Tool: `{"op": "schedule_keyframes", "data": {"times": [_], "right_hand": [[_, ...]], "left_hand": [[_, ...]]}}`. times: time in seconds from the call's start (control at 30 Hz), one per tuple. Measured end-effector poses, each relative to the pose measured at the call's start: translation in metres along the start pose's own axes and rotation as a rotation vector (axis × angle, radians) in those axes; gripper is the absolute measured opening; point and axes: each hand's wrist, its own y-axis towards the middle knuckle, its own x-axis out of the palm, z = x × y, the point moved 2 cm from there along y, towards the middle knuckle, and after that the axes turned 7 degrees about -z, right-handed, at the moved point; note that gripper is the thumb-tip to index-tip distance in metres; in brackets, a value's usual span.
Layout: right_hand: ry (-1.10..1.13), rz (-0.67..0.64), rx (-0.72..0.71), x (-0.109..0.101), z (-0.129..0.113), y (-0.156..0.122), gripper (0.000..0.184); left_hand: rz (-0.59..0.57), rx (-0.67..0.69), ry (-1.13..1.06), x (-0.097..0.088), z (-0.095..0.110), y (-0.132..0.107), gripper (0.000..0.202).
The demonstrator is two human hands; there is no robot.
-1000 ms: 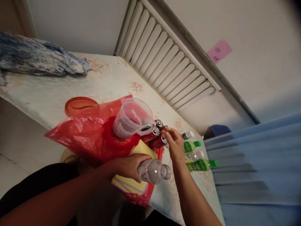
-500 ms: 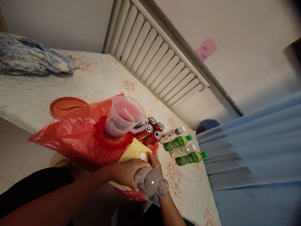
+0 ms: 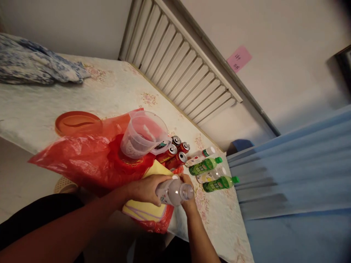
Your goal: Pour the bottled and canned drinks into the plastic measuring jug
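Observation:
My left hand is wrapped round a clear plastic bottle, held on its side with the open mouth pointing right. My right hand sits just behind the bottle's neck, its fingers pinched on a small white cap and partly hidden by the bottle. Both hands hover over a yellow folded item lying in a red plastic bag at the table's near edge.
A clear measuring jug rests on the bag beside three red cans. Several small bottles, two of them green, lie to the right. An orange lid, a blue patterned cloth, a radiator and blue fabric surround the table.
My right hand left the red cans and came back to the bottle's neck with a white cap in its fingers. My left hand kept hold of the bottle and tipped it flatter.

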Motion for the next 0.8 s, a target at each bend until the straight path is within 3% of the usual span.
{"op": "schedule_keyframes", "data": {"times": [0.13,0.33,0.57,0.8], "right_hand": [[-0.098,0.058,0.008,-0.045,-0.022,-0.001,0.025],[-0.365,0.005,-0.181,-0.095,-0.075,-0.004,0.036],[-0.416,-0.259,-0.308,-0.107,-0.117,0.000,0.039],[-0.384,-0.307,-0.252,-0.103,-0.123,0.009,0.034]], "left_hand": [[0.074,0.013,-0.074,-0.007,-0.001,0.008,0.087],[0.118,0.016,-0.068,-0.005,-0.004,0.018,0.085],[0.133,0.009,-0.030,-0.004,-0.006,0.024,0.084],[0.144,0.012,-0.040,-0.003,-0.006,0.022,0.081]]}}
